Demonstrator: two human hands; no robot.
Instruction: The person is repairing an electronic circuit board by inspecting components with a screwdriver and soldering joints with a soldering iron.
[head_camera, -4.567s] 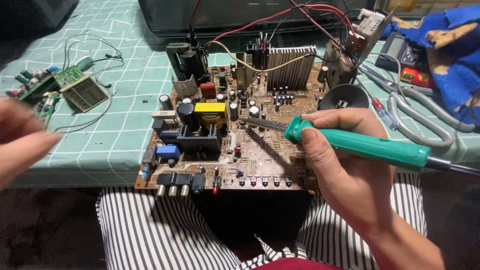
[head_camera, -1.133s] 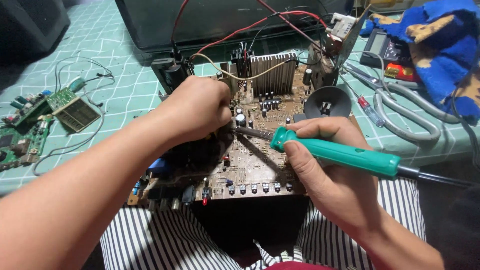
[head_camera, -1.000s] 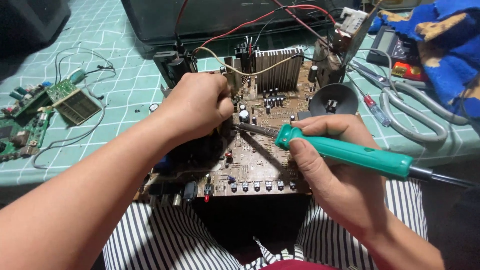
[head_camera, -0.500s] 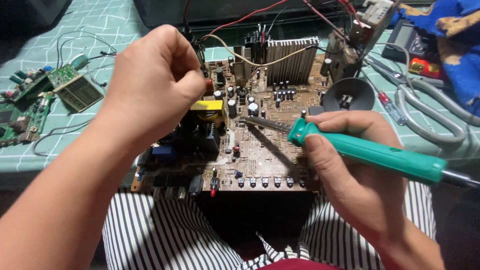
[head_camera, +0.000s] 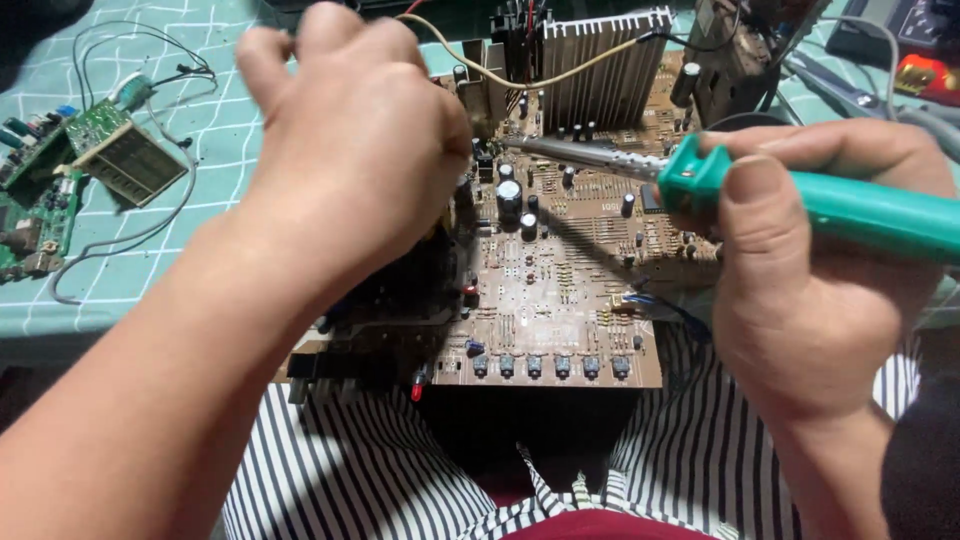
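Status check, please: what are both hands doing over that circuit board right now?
Right hand gripping green soldering iron, tip over brown circuit board. Left hand curled above board's left side, hiding parts beneath.

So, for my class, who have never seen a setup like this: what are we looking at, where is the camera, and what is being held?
The camera sits on the person's head and looks down at their own two bare hands. The right hand grips a green-handled soldering iron, its metal tip over a large brown circuit board that juts off the table edge above their striped lap. The left hand is curled over the board's left part; what it pinches is hidden. A ribbed metal heat sink stands at the board's back. Smaller green boards with wires lie on the checked green tablecloth.
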